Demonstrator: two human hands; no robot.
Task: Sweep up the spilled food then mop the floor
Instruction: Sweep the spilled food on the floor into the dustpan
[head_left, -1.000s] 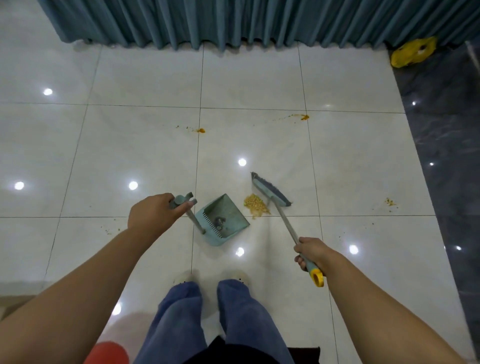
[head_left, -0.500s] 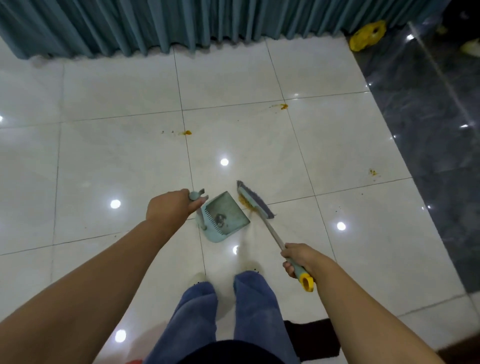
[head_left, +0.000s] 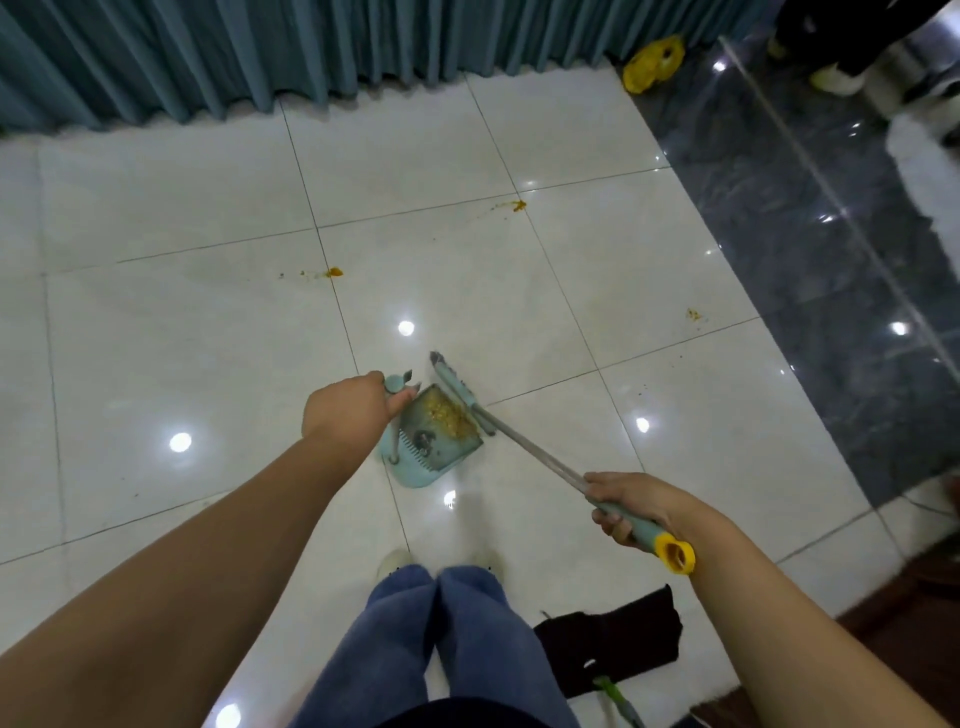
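Observation:
My left hand (head_left: 349, 410) grips the top of the handle of a teal dustpan (head_left: 434, 452) that rests on the white tiles. Yellow crumbs (head_left: 451, 413) lie inside the pan near its mouth. My right hand (head_left: 631, 506) holds the teal broom (head_left: 524, 444) near its yellow end cap; the broom head (head_left: 457, 388) sits against the pan's open edge. Orange food spots remain on the floor: one (head_left: 334, 272) to the left, one (head_left: 517, 206) farther back, and small crumbs (head_left: 693, 314) to the right.
A teal curtain (head_left: 311, 47) hangs along the far wall. Dark marble floor (head_left: 831, 270) lies to the right, with a yellow object (head_left: 652, 62) at its far corner. A black mop head (head_left: 613, 642) with a green handle lies behind my feet.
The broom pushed the yellow crumb pile leftward into the dustpan. The view swung to the right and the pan now holds the crumbs.

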